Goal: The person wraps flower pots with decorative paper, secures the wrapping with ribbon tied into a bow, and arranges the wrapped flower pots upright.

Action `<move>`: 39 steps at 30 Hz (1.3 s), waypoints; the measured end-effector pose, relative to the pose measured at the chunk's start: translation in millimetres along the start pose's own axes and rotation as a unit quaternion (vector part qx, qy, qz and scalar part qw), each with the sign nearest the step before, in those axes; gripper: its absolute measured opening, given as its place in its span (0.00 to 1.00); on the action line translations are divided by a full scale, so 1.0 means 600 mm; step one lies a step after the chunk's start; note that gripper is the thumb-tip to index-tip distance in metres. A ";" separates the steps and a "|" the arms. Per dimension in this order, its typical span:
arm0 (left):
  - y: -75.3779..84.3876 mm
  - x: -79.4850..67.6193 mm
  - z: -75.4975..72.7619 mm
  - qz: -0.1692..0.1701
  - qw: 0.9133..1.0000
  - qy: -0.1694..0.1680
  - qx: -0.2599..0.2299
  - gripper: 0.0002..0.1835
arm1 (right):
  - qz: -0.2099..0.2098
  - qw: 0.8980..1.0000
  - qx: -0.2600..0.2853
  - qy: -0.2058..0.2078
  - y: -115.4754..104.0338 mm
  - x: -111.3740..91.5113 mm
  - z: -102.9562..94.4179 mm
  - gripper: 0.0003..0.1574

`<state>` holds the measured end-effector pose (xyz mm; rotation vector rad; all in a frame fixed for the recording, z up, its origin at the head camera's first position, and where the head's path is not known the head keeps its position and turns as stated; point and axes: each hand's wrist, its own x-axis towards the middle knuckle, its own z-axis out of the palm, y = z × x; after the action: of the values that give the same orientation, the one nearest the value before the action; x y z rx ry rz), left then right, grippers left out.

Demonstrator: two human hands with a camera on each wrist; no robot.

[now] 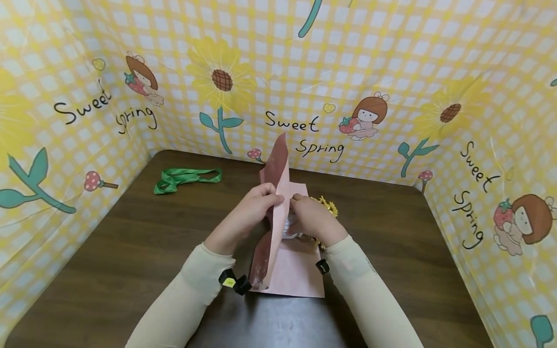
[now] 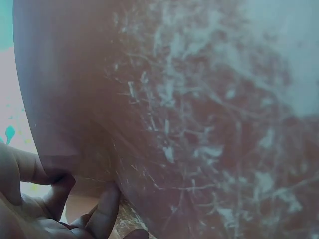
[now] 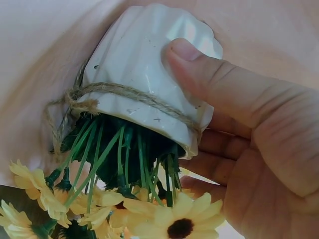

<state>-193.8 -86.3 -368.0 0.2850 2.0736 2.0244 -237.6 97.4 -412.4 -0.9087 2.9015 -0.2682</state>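
Pink wrapping paper (image 1: 300, 270) lies on the table, its left part raised upright in the middle of the head view. My left hand (image 1: 256, 208) pinches that raised part between thumb and fingers. Its darker, scuffed side (image 2: 199, 124) fills most of the left wrist view. On the paper's other side, my right hand (image 1: 315, 217) grips a white fluted flower pot (image 3: 144, 59), thumb on its wall and fingers behind. Twine (image 3: 129, 94) is tied around the pot near its rim. Yellow artificial flowers (image 3: 199, 214) on green stems come out of it, mostly hidden by my right hand in the head view.
A folded green ribbon (image 1: 174, 181) lies at the back left of the dark wooden table (image 1: 130, 251). Yellow checked cloth (image 1: 278, 72) with printed flowers stands around the back and sides. Each wrist wears a black strap.
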 end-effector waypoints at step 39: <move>-0.049 0.020 0.037 0.032 0.993 -0.037 0.107 0.09 | -0.075 0.983 0.107 0.131 0.052 -0.010 0.038 0.15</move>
<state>-197.8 -62.4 -398.3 0.4626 2.2636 1.7964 -246.8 123.1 -440.5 -1.1296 2.9563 -0.7488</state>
